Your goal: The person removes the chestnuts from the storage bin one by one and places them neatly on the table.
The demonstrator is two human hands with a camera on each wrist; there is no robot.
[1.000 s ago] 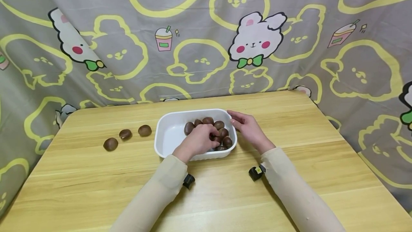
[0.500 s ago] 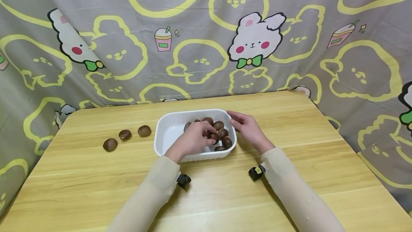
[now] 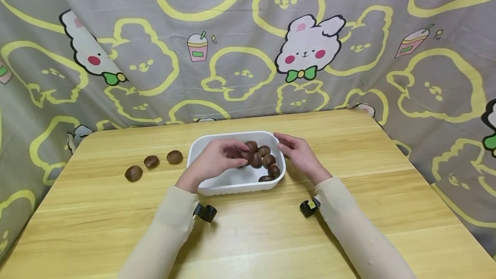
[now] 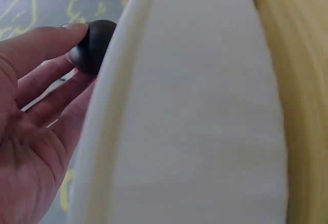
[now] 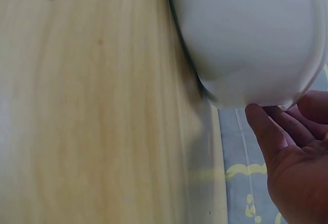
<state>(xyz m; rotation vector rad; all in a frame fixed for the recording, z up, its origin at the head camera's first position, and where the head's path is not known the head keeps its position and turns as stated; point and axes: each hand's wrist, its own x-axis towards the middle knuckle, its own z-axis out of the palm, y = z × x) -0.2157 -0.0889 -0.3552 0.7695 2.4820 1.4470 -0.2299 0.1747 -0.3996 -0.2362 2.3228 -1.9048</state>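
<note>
My left hand [image 3: 211, 158] is over the left part of a white plastic tray [image 3: 232, 189], pinching a brown chestnut [image 4: 93, 49] between thumb and fingers. In the left wrist view the tray's near wall partly covers that chestnut. Several more chestnuts [image 3: 268, 160] lie in the tray, mostly toward its right end; my left hand hides part of the group. At the tray's right end, my right hand [image 3: 302, 156] touches the outer wall and rim. The right wrist view has the fingers [image 5: 264, 126] of that hand against the end wall, fairly straight.
Three chestnuts lie in a slanting row left of the tray: one nearest it [image 3: 175, 157], a middle chestnut [image 3: 151, 161] and an outer chestnut [image 3: 133, 173]. The wooden table [image 3: 348, 150] ends at a patterned grey curtain [image 3: 240, 29] behind.
My left hand has moved left inside the tray, carrying a chestnut away from the right end. The right hand stays at the tray's end, and the three chestnuts outside have not moved.
</note>
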